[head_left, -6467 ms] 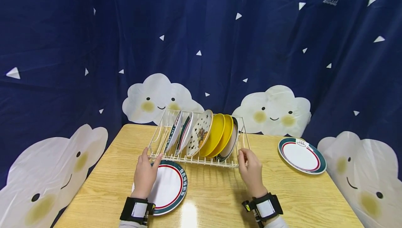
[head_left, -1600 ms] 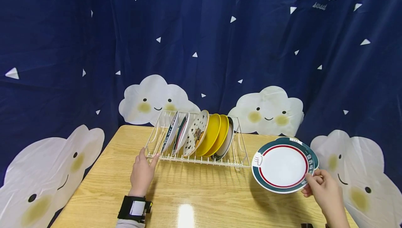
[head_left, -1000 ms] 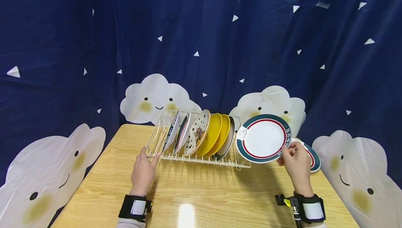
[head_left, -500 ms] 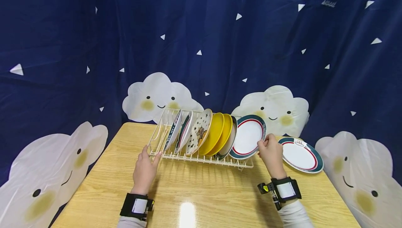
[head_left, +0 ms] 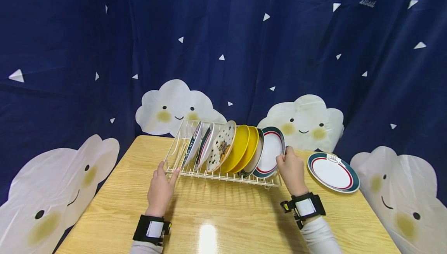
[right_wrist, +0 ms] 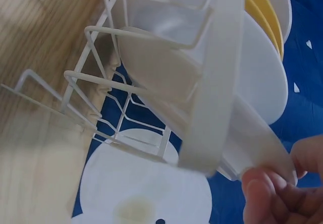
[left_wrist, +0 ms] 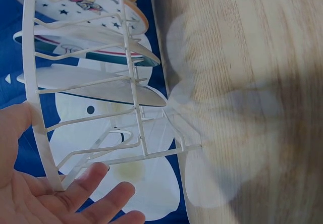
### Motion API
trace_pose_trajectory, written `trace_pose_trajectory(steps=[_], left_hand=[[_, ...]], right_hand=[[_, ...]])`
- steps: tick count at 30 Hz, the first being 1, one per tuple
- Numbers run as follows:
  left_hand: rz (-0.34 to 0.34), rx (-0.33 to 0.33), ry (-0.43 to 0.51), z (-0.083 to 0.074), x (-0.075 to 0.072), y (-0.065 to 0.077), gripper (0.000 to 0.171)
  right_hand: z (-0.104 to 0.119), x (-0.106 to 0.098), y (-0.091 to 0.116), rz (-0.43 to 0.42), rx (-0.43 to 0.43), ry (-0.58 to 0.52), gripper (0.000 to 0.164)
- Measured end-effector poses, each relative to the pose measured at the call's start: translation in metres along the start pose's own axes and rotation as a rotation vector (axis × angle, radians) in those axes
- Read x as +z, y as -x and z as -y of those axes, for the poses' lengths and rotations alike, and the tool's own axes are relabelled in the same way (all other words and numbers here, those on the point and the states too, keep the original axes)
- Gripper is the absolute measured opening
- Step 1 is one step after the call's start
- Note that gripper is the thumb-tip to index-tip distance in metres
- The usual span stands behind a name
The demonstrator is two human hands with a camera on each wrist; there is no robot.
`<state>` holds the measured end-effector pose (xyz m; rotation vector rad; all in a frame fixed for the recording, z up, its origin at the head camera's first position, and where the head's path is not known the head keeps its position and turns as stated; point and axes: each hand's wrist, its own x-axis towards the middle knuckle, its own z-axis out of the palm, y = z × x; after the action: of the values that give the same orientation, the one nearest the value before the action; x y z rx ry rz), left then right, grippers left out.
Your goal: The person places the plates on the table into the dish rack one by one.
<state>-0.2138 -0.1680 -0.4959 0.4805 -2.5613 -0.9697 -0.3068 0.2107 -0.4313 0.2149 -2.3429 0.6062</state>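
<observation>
A white wire dish rack (head_left: pixel 223 177) stands on the table. My left hand (head_left: pixel 161 192) holds its front left corner, the rail passing between thumb and fingers in the left wrist view. At the rack's right end, my right hand (head_left: pixel 291 171) pinches the rim of a white plate (head_left: pixel 270 152) with a green and red border. This plate stands on edge between the wires, leaning, beside a dark-rimmed plate (head_left: pixel 256 159). In the right wrist view, thumb and fingers (right_wrist: pixel 260 191) meet on the pale underside's rim.
Left of these stand two yellow plates (head_left: pixel 238 150), a star-patterned plate (head_left: pixel 223 145) and two green-banded plates (head_left: pixel 206 147), all on edge. Another green-bordered plate (head_left: pixel 333 172) lies flat on the wooden table (head_left: pixel 223 215) at the right. A blue curtain (head_left: pixel 223 44) hangs behind.
The green-bordered plate, earlier flat near my left hand, was carried by my right hand from the right side leftward into the rack and tipped steeper. My left hand stays on the rack.
</observation>
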Motion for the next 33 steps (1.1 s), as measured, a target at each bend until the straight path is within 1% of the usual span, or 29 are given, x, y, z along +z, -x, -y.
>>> trace_pose_trajectory(steps=[5,10,13,16,19,21,23,28,30,33], left_hand=[[0.003,0.0,0.001,-0.001,0.0,0.0,0.077],[0.002,-0.003,0.004,-0.001,0.0,0.0,0.077],[0.002,-0.004,0.008,-0.001,0.0,0.0,0.077],[0.002,-0.003,0.011,0.0,0.0,0.0,0.077],[0.0,-0.002,0.011,0.0,-0.001,0.0,0.077],[-0.003,-0.002,0.011,0.001,-0.001,0.0,0.078],[-0.005,-0.001,0.011,0.002,-0.001,0.0,0.078],[-0.005,0.0,0.012,0.003,0.0,-0.001,0.079],[0.0,-0.003,0.012,0.003,0.0,-0.001,0.079],[0.003,-0.006,0.015,0.002,0.001,0.0,0.079]], right_hand=[[0.013,0.006,0.001,-0.034,-0.071,0.045,0.013],[0.026,0.011,0.004,-0.024,-0.134,0.052,0.016],[0.03,0.012,0.005,-0.028,-0.155,0.043,0.017],[0.031,0.012,0.005,-0.034,-0.138,0.023,0.015],[0.031,0.011,0.004,-0.024,-0.104,-0.002,0.014],[0.03,0.012,0.003,-0.014,-0.101,-0.005,0.014],[0.03,0.012,0.003,-0.002,-0.129,-0.005,0.015],[0.03,0.016,0.005,-0.01,-0.26,0.006,0.017],[0.03,0.019,0.006,-0.025,-0.277,0.005,0.017],[0.028,0.022,0.008,-0.031,-0.26,0.002,0.018]])
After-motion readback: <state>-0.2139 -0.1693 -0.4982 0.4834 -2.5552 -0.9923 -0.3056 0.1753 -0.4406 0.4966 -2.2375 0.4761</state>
